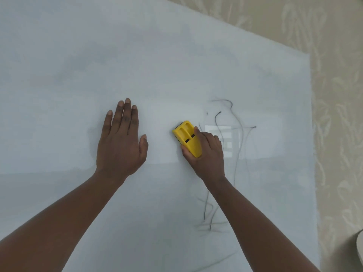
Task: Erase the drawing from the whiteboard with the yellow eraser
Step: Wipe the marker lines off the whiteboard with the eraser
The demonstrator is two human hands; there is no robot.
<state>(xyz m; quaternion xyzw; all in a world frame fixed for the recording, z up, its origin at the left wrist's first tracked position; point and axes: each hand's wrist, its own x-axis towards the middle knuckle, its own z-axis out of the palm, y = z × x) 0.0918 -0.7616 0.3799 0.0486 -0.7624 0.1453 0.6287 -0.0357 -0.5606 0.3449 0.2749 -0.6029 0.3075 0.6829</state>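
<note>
Two bare hands work over a glossy white whiteboard point(157, 55) that fills most of the frame, its right edge running down the right side and its top edge slanting across the upper right, with a beige leaf-patterned cloth point(337, 95) showing beyond both. The right hand point(208, 152) is closed around a yellow eraser point(187, 137), a blocky plastic piece with ribbed grooves and two dark slots, pressed flat on the board at centre right of the frame. Thin dark drawing lines point(238, 154) curl just right of the eraser and trail down toward the lower right, partly behind the right forearm. The left hand point(120, 142) lies flat and open, fingers spread, holding nothing, just left of centre. Wide smooth board lies bare above and to the left of both hands, faintly smudged grey. A pale rounded object point(359, 246) peeks in at the lower right edge.
</note>
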